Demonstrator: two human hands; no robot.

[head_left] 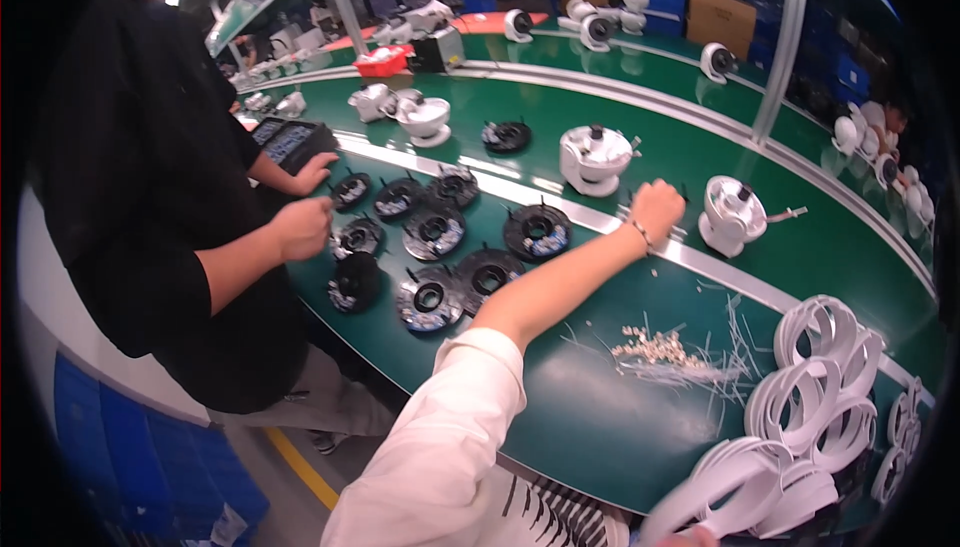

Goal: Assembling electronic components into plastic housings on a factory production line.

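In the head view the left hand [657,209] is clenched in a fist over the silver strip of the green table [600,417], between two white dome housings [594,158] and [732,214]. The right hand [690,538], barely visible at the lower edge, touches the stacked white rings [790,477]; its grip cannot be told.

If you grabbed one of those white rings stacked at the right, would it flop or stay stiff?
The white rings look thin and hollow, so probably light. They hold their round shape in the leaning stack, so likely fairly stiff. Set on edge, one might roll.
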